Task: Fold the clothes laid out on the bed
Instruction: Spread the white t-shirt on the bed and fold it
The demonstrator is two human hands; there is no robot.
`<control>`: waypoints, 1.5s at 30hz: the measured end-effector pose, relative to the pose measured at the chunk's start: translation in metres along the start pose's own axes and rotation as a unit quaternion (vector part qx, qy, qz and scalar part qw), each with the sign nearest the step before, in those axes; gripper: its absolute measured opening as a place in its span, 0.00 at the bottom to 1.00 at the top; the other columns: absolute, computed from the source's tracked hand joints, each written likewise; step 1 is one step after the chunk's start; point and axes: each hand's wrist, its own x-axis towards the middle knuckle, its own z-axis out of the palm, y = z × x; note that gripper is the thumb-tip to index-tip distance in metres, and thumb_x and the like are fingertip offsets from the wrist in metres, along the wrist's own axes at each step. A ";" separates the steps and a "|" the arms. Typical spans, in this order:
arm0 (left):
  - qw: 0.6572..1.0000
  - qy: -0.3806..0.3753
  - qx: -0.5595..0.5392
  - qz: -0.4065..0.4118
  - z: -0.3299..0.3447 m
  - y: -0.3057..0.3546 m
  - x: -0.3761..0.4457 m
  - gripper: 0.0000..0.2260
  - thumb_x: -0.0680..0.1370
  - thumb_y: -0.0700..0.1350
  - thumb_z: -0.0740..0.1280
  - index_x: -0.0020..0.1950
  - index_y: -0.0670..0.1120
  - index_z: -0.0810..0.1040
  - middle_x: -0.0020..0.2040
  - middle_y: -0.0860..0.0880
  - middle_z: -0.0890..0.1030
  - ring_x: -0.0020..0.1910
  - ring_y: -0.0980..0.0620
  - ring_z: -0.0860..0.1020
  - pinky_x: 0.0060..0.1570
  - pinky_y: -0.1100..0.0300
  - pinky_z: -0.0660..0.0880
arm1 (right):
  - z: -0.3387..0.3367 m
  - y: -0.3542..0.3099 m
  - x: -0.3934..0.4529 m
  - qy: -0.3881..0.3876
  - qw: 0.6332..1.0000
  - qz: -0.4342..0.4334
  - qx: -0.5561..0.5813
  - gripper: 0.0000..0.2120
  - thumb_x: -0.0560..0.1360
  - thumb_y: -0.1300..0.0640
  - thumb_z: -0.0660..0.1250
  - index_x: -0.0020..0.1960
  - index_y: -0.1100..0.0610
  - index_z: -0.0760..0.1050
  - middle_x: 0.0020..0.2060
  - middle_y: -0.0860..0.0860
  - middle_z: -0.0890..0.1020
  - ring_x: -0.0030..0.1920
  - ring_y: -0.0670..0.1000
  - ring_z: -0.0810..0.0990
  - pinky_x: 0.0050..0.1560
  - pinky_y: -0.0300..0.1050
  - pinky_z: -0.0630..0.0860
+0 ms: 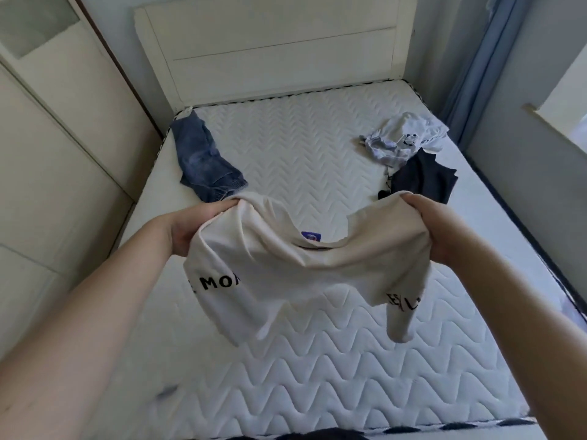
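Note:
A cream T-shirt (286,271) with black lettering hangs in the air above the white quilted mattress (301,369). My left hand (193,230) grips its left shoulder and my right hand (435,223) grips its right shoulder. The neckline with a blue label sags between them, and the hem and sleeves dangle below. A pair of blue denim shorts (203,160) lies at the far left of the bed. A crumpled light blue garment (403,138) and a dark navy garment (425,179) lie at the far right.
A white headboard (276,49) stands at the far end. A cream wardrobe (57,138) lines the left side. A blue curtain (476,58) and a window ledge (559,125) are on the right.

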 end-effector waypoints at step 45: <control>0.852 0.426 0.135 -0.273 0.058 -0.477 0.241 0.50 0.65 0.54 0.80 0.79 0.46 0.55 0.74 0.42 0.64 0.71 0.40 0.65 0.64 0.42 0.68 | 0.003 0.468 0.148 -0.006 0.806 0.224 -0.548 0.49 0.66 0.43 0.76 0.77 0.54 0.53 0.76 0.51 0.56 0.73 0.56 0.62 0.71 0.54 0.58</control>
